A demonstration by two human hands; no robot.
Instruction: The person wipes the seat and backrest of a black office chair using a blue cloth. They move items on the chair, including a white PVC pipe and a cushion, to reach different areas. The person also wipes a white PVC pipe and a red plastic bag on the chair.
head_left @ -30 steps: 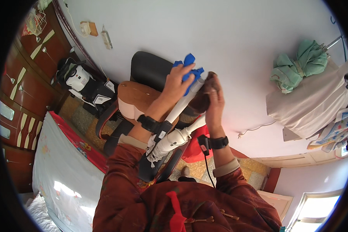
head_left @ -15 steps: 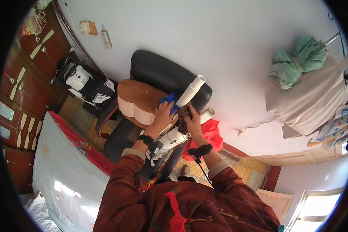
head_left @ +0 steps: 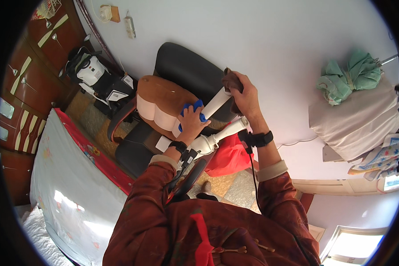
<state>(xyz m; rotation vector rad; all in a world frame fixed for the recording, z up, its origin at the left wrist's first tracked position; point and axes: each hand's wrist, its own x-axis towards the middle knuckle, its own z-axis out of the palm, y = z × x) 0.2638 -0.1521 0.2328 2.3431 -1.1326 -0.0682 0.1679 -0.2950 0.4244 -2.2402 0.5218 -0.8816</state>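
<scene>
A white tube (head_left: 216,103) slants up in front of the chair's backrest. Around its lower part my left hand (head_left: 192,124) is closed, with a blue cloth (head_left: 198,105) bunched under the fingers. At the tube's upper end my right hand (head_left: 248,95) grips a dark brown cloth (head_left: 231,82) that covers the tip. Just below lies a white appliance (head_left: 203,145) with a tapered white pipe (head_left: 232,129), near the chair's right armrest; its kind is unclear. My left forearm partly hides it.
A black office chair (head_left: 184,62) holds a brown and cream cushion (head_left: 162,95). Behind the right forearm hangs a red bag (head_left: 228,155). A black and white machine (head_left: 95,75) stands at left, beside a covered bed (head_left: 77,177). Covered items (head_left: 350,119) stand along the right wall.
My right hand has moved up and right with the brown cloth, from the tube's lower part to its upper end. My left hand stays low on the tube with the blue cloth.
</scene>
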